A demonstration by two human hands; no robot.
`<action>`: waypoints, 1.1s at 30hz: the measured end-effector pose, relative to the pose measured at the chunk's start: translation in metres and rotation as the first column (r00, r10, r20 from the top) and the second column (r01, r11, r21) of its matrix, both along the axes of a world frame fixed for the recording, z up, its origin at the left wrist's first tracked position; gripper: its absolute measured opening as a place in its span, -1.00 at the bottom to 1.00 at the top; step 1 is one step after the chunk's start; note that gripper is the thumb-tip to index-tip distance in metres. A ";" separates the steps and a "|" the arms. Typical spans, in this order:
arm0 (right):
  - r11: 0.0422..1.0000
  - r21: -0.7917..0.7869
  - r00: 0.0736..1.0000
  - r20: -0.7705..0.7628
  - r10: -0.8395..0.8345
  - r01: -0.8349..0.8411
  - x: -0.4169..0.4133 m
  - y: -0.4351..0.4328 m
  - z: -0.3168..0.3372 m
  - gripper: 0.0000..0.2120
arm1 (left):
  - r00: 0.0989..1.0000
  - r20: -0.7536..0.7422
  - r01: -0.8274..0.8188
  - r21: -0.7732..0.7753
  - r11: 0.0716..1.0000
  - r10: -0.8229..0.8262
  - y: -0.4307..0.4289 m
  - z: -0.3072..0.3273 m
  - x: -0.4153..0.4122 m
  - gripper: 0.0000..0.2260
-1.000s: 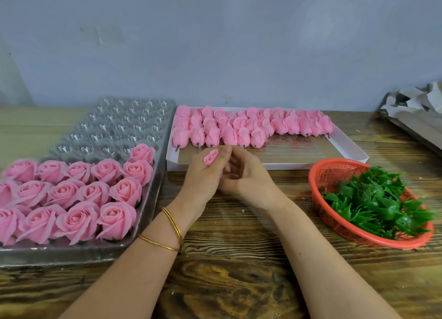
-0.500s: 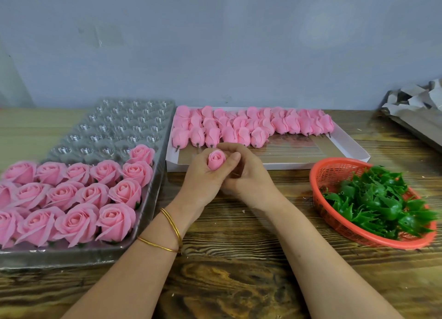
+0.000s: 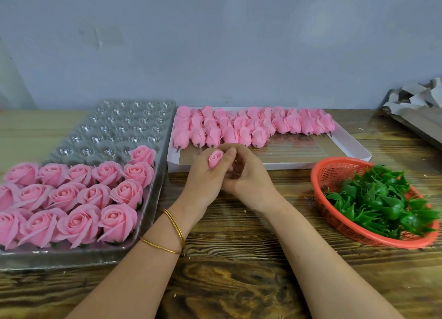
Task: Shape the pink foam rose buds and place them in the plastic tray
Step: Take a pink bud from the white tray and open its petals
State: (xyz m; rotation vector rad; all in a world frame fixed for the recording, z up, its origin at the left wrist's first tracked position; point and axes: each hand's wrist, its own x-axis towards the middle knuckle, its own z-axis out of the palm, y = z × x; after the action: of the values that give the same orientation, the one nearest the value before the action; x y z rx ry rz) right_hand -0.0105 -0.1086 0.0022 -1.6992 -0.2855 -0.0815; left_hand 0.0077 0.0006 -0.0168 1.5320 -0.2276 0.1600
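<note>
Tray [image 3: 153,199] left of box [image 3: 346,151], basket [image 3: 334,168] right.

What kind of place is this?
Probably a small craft workshop: a plastic tray of finished roses, a white box of unshaped buds, a red basket of green leaf parts.

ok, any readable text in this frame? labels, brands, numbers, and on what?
None: no readable text anywhere in the head view.
plastic tray: no label or number.
white cardboard tray: blank.
orange basket: no marking.
wall: one faint patch, no letters.
grey paper stack: blank where it shows.
rose bud, held by left hand and right hand: plain.
</note>
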 end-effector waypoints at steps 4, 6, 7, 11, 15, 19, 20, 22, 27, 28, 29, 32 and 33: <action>0.998 0.050 0.998 -0.057 0.032 -0.029 -0.001 -0.003 0.003 -0.36 | 0.999 -0.005 0.033 0.016 0.999 -0.033 0.003 0.002 0.000 -0.78; 0.998 0.059 0.997 -0.070 0.039 -0.035 -0.001 -0.004 0.003 -0.35 | 1.000 -0.008 0.030 0.029 0.999 -0.030 0.004 0.003 0.000 -0.81; 0.998 0.055 0.997 -0.072 0.034 -0.030 -0.001 -0.004 0.003 -0.35 | 1.000 -0.003 0.025 0.036 0.999 -0.025 0.004 0.004 0.000 -0.82; 0.998 0.063 0.998 -0.062 -0.020 0.024 -0.001 -0.003 0.006 -0.46 | 0.999 0.050 -0.014 0.043 0.999 0.012 0.001 0.006 -0.003 -0.87; 0.974 0.185 0.991 -0.053 -0.124 0.132 0.000 -0.004 0.009 -0.61 | 0.980 0.197 -0.056 0.137 0.989 0.029 0.001 0.010 -0.004 -0.74; 0.965 0.230 0.991 -0.059 -0.119 0.129 0.001 -0.004 0.010 -0.74 | 0.979 0.201 -0.062 0.152 0.986 0.031 0.001 0.007 -0.003 -0.71; 0.970 0.208 0.991 -0.066 -0.117 0.128 0.000 -0.003 0.010 -0.78 | 0.983 0.182 -0.049 0.154 0.987 0.021 0.001 0.006 -0.003 -0.79; 0.980 0.147 0.989 -0.085 -0.125 0.136 -0.002 -0.002 0.009 -0.78 | 0.988 0.157 -0.031 0.157 0.987 0.006 0.000 0.005 -0.004 -0.91; 0.983 0.084 0.984 -0.087 -0.154 0.161 -0.003 -0.002 0.010 -0.74 | 0.985 0.169 -0.008 0.175 0.984 -0.022 0.001 0.004 -0.004 -0.90; 0.984 0.073 0.984 -0.082 -0.159 0.165 -0.002 -0.002 0.010 -0.75 | 0.985 0.170 -0.017 0.177 0.984 -0.013 0.001 0.005 -0.004 -0.84; 0.984 0.060 0.984 -0.075 -0.163 0.168 -0.002 -0.001 0.009 -0.77 | 0.985 0.170 -0.031 0.183 0.983 0.000 0.001 0.005 -0.004 -0.78; 0.985 0.018 0.985 -0.049 -0.168 0.169 0.001 -0.001 0.007 -0.78 | 0.988 0.152 -0.068 0.222 0.973 0.035 0.001 0.003 -0.002 -0.68; 0.986 0.013 0.985 -0.044 -0.168 0.169 0.001 -0.001 0.007 -0.77 | 0.989 0.145 -0.071 0.229 0.971 0.038 0.001 0.003 -0.002 -0.67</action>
State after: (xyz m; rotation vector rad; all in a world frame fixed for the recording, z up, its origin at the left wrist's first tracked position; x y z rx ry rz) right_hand -0.0093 -0.1099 0.0091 -1.7041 -0.1082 -0.1719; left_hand 0.0055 0.0015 -0.0136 1.7650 -0.3246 0.2934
